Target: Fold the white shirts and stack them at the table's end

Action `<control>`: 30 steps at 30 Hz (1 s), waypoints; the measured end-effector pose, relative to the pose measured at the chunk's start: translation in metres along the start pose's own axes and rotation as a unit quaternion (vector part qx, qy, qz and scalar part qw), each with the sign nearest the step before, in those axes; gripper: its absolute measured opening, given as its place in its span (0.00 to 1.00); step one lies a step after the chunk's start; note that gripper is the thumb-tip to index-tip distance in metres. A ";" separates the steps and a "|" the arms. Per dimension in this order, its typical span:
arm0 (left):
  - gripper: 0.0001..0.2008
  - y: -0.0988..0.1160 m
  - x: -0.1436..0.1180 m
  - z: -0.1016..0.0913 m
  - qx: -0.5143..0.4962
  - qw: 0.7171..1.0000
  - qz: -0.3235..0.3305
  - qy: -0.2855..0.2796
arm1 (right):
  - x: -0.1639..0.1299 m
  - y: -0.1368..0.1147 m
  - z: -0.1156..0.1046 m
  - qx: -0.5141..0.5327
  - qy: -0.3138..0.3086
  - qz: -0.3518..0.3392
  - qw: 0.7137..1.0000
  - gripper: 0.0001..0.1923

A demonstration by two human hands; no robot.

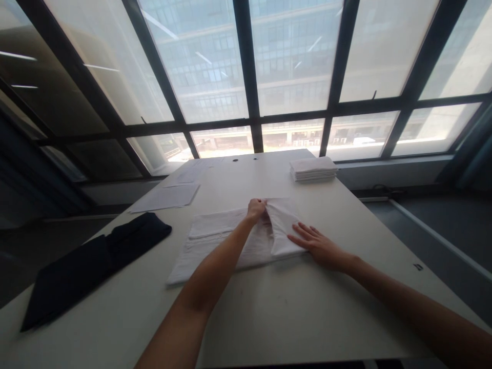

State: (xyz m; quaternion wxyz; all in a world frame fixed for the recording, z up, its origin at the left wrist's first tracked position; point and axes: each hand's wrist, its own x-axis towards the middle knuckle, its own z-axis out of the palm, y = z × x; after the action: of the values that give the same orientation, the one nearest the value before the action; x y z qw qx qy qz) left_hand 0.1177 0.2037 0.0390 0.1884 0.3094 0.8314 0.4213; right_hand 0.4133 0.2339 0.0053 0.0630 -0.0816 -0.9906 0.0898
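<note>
A white cloth [215,241] lies spread in the middle of the pale table [292,307], with its right end folded back over itself. My left hand [255,210] reaches to the far edge of that fold and pinches the fabric there. My right hand [317,243] rests flat, fingers spread, on the near right corner of the folded part, pressing it onto the table.
A stack of folded white cloths [313,169] sits at the far right of the table. A dark navy cloth [88,266] lies at the left edge. Sheets of paper [167,197] lie at the far left. Big windows stand behind the table.
</note>
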 end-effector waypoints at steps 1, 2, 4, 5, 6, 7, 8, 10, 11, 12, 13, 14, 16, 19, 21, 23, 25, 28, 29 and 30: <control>0.11 -0.003 0.000 -0.001 0.029 1.000 0.009 0.004 | 0.000 0.001 -0.001 -0.001 -0.006 -0.001 1.000 0.49; 0.10 -0.007 -0.001 -0.003 0.062 0.998 0.019 0.006 | 0.000 0.001 -0.002 -0.002 -0.011 -0.001 1.000 0.48; 0.08 -0.011 -0.002 -0.005 0.116 0.993 0.038 0.007 | 0.001 0.002 -0.003 -0.001 -0.019 -0.002 1.000 0.48; 0.08 -0.011 -0.003 -0.006 0.135 0.990 0.045 0.008 | 0.001 0.003 -0.004 -0.001 -0.021 -0.002 1.000 0.49; 0.09 -0.010 -0.005 -0.007 0.148 0.988 0.050 0.011 | 0.001 0.003 -0.005 -0.001 -0.023 -0.003 1.000 0.49; 0.11 -0.008 -0.007 -0.007 0.161 0.985 0.058 0.024 | 0.001 0.002 -0.006 -0.003 -0.025 -0.003 1.000 0.49; 0.14 -0.005 -0.011 -0.006 0.178 0.980 0.074 0.045 | 0.000 0.001 -0.008 -0.005 -0.026 -0.005 1.000 0.49; 0.22 0.003 -0.021 -0.001 0.224 0.960 0.148 0.085 | 0.000 -0.003 -0.011 -0.012 -0.027 -0.013 0.999 0.47; 0.24 0.007 -0.027 0.003 0.250 0.942 0.207 0.083 | -0.001 -0.007 -0.012 -0.014 -0.028 -0.020 0.999 0.46; 0.24 0.010 -0.034 0.010 0.276 0.921 0.269 0.059 | -0.002 -0.011 -0.012 -0.016 -0.027 -0.029 0.999 0.44; 0.24 0.012 -0.042 0.017 0.298 0.899 0.321 0.014 | -0.003 -0.017 -0.011 -0.017 -0.025 -0.035 0.999 0.42; 0.23 0.013 -0.049 0.025 0.315 0.880 0.354 -0.041 | -0.004 -0.022 -0.009 -0.017 -0.022 -0.036 0.999 0.40; 0.24 0.010 -0.060 0.039 0.344 0.857 0.365 -0.119 | -0.009 -0.034 -0.002 -0.018 -0.010 -0.021 1.000 0.38; 0.30 -0.001 -0.069 0.052 0.365 0.860 0.336 -0.117 | -0.018 -0.050 0.012 -0.019 0.004 0.014 1.000 0.41; 0.31 -0.008 -0.069 0.052 0.365 0.868 0.323 -0.092 | -0.023 -0.055 0.018 -0.013 0.012 0.024 1.000 0.40; 0.31 -0.012 -0.067 0.050 0.366 0.874 0.310 -0.079 | -0.021 -0.056 0.018 0.008 0.032 0.043 0.999 0.35; 0.31 -0.013 -0.066 0.048 0.371 0.875 0.303 -0.068 | -0.011 -0.052 0.015 0.031 0.060 0.085 0.994 0.31; 0.30 -0.016 -0.066 0.049 0.378 0.870 0.312 -0.049 | 0.023 -0.035 0.010 0.040 0.061 0.137 0.988 0.30; 0.29 -0.017 -0.066 0.050 0.378 0.869 0.317 -0.043 | 0.037 -0.027 0.010 0.037 0.043 0.146 0.988 0.31; 0.29 -0.018 -0.066 0.051 0.378 0.867 0.322 -0.039 | 0.052 -0.018 0.010 0.035 0.021 0.157 0.987 0.31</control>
State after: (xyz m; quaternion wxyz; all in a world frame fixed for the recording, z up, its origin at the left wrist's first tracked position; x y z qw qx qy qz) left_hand 0.1891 0.1812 -0.0015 -0.0570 0.6234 0.7734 0.0995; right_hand 0.3583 0.2243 0.0048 0.0721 -0.2360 -0.9602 0.1312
